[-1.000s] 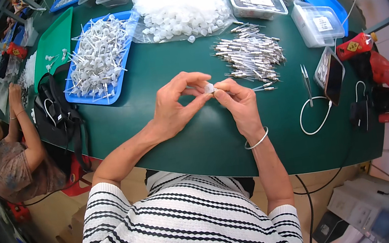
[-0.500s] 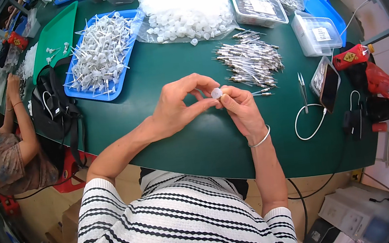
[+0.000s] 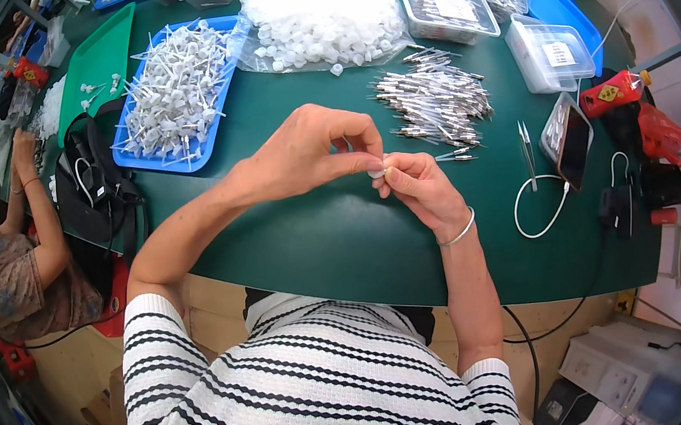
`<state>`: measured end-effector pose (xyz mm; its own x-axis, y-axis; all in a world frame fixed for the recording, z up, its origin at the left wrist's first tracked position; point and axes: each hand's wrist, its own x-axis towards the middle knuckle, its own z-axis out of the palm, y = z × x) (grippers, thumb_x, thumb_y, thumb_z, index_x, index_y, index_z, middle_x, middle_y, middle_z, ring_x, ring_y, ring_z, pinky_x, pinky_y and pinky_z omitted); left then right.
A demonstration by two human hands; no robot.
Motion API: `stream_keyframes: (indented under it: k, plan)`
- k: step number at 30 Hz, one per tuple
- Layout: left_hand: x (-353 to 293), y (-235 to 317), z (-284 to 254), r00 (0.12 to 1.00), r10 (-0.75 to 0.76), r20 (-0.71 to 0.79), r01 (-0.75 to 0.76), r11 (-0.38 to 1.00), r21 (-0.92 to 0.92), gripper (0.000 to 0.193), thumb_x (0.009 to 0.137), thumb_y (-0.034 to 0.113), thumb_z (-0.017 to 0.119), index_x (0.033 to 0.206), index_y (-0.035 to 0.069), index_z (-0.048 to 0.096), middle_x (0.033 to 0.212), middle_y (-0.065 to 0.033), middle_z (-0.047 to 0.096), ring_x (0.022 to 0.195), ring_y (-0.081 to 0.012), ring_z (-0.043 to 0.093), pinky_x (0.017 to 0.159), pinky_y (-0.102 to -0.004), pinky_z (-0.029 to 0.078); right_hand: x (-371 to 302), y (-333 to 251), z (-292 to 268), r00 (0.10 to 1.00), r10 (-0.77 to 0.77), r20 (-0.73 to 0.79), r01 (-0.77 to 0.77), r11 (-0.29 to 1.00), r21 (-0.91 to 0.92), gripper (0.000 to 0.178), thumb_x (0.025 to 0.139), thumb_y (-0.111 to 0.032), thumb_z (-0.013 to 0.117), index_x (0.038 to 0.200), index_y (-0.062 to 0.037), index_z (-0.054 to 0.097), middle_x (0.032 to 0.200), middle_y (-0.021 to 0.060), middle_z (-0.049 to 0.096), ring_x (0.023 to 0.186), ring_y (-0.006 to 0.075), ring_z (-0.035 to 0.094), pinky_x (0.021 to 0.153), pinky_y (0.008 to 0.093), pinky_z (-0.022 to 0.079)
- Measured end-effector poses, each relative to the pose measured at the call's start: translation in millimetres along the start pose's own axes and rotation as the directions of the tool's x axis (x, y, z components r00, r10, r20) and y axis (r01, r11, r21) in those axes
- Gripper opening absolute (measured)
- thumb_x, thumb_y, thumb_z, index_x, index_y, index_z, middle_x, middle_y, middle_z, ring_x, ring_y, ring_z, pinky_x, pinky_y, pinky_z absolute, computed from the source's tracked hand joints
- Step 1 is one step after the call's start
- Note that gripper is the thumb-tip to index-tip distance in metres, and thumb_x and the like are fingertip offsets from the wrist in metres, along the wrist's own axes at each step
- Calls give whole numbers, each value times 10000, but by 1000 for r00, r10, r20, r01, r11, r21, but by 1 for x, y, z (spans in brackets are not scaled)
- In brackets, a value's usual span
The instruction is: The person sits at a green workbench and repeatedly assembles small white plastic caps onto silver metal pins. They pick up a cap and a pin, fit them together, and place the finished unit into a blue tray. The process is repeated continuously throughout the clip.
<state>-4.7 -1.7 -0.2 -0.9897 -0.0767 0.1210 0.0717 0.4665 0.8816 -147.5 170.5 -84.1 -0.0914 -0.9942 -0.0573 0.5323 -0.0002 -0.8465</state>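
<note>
In front of me, my left hand (image 3: 317,152) and my right hand (image 3: 427,193) meet fingertip to fingertip above the green table. Both are closed in a pinch on one small white plastic cap (image 3: 376,173), mostly covered by the fingers. Whether a thin pin sits inside it I cannot tell. Beyond my right hand lies a heap of slim metal pins (image 3: 436,101). A blue tray (image 3: 120,160) at the left carries many white caps with pins in them. Loose white caps (image 3: 327,42) fill a clear plastic bag at the back.
Clear lidded boxes (image 3: 448,9) stand at the back right. Tweezers (image 3: 528,155), a phone (image 3: 575,149) and its white cable (image 3: 522,219) lie on the right. A black bag (image 3: 100,180) hangs by the left edge, near a green tray (image 3: 92,60) and a seated co-worker (image 3: 25,263).
My left hand has risen and turned over the cap, its fingers now pointing down onto it. The cap, visible face-on before, is largely covered. My right hand has barely shifted.
</note>
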Motion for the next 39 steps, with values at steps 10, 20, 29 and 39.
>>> stream_keyframes:
  k: [10, 20, 29, 39]
  plan:
    - [11, -12, -3, 942, -205, 265, 300, 870, -391, 193, 877, 176, 698, 876, -16, 682, 775, -27, 662, 691, -64, 575, 630, -216, 476, -1, 9, -8, 989, 84, 118, -98, 988, 123, 232, 922, -222, 656, 957, 6, 673, 910, 61, 653, 796, 113, 576, 760, 238, 477]
    - [-29, -12, -45, 967, -92, -239, 104, 994, 39, 89, 889, 83, 644, 921, 7, 678, 827, -32, 680, 760, -85, 620, 674, -232, 499, -29, -42, 3, 847, -455, -276, 9, 530, -848, 168, 895, -64, 619, 1039, 1, 677, 960, 72, 666, 839, 122, 599, 764, 257, 478]
    - [-96, -79, -148, 720, 334, -608, 525, 311, 793, 72, 841, 119, 678, 877, 64, 648, 868, -61, 645, 803, -240, 613, 700, -344, 485, -59, -41, -43, 781, -596, -183, -253, -35, -967, 96, 787, -18, 673, 883, -22, 670, 891, 108, 630, 860, 302, 581, 751, 374, 476]
    - [-31, -74, -100, 693, 483, -536, 212, 574, 791, 100, 799, 107, 702, 890, 70, 683, 869, -95, 655, 846, -291, 609, 734, -371, 489, -48, -49, -36, 855, -465, -230, -349, -187, -918, 118, 746, 8, 697, 853, 1, 646, 860, 132, 586, 866, 307, 547, 732, 409, 463]
